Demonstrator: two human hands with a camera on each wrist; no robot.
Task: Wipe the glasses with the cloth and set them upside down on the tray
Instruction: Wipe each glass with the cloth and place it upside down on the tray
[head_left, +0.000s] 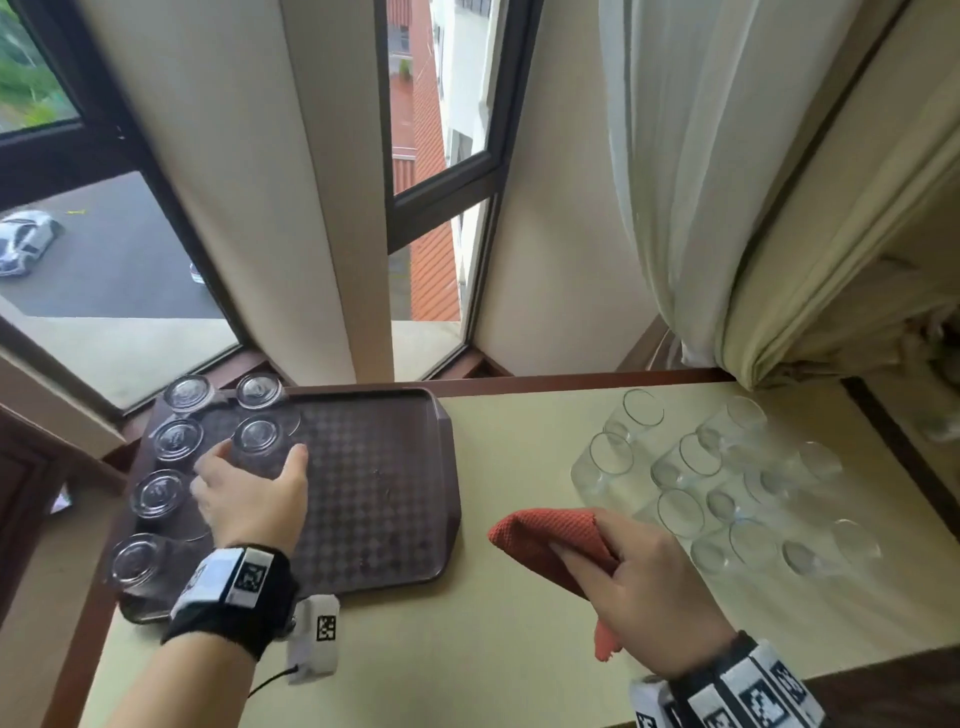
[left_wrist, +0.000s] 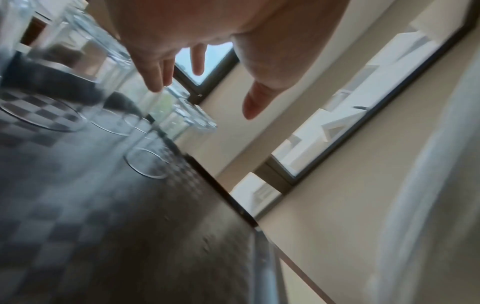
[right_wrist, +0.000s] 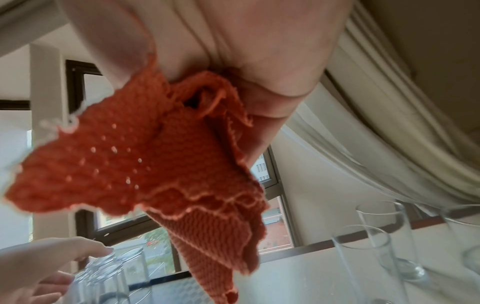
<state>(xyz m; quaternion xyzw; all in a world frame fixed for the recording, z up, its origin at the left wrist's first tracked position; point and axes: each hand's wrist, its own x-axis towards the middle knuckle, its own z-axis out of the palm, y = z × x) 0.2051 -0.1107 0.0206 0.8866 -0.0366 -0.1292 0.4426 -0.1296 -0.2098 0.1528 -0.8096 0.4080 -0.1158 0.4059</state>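
A dark brown tray (head_left: 374, 493) lies on the left of the table, with several clear glasses standing upside down along its left side. My left hand (head_left: 260, 451) hovers over one of them, an upturned glass (head_left: 257, 436) in the second column. Its fingers (left_wrist: 155, 78) are straight and spread, just off the glass (left_wrist: 182, 115). My right hand (head_left: 623, 561) holds a bunched orange-red cloth (head_left: 550, 535) above the table, between the tray and several upright glasses (head_left: 691, 462). In the right wrist view the cloth (right_wrist: 145, 164) hangs from my curled fingers.
The tray's right half is bare. The cream table (head_left: 493, 649) ends at a dark wooden sill under the window. A pale curtain (head_left: 727, 208) hangs down to the table's far right corner, close behind the upright glasses.
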